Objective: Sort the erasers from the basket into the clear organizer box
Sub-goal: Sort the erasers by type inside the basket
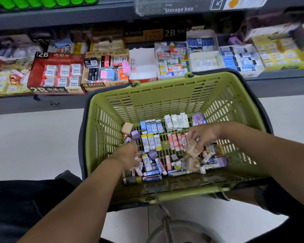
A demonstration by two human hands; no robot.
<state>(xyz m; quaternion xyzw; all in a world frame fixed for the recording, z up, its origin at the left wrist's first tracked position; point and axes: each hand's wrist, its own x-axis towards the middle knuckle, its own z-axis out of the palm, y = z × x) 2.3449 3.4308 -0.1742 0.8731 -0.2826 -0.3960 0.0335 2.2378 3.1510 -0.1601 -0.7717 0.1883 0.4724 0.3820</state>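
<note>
A green basket [147,102] sits on the white floor [33,141], right in front of a shelf [42,104]. Lots of small erasers [153,165] lie in the bottom of the basket. At the far side some of them lie in neat rows: blue ones [152,126], white ones [176,121], yellow and white ones [151,141] and red ones [176,141]. Nearer to the person, the rest lie in a messy pile. A few purple ones [135,134] sit by the left wall of the basket.

Both hands are down in the basket, apart from each other. The right hand [203,135] pinches a tan eraser [191,149] with its thumb and fingers. It holds it just above the right side of the pile. The left hand [128,155] is on the left side of the pile with its back facing up. Its fingertips are hidden among the erasers, so I cannot tell if it holds one.

A clear box [165,7] with the words "Storage box" on it is up on the top shelf, high above the basket and far from both hands. It is blurry, so I cannot tell what is in it.

The lower shelf holds open boxes of erasers. One is a red box [56,72] marked "2B".
</note>
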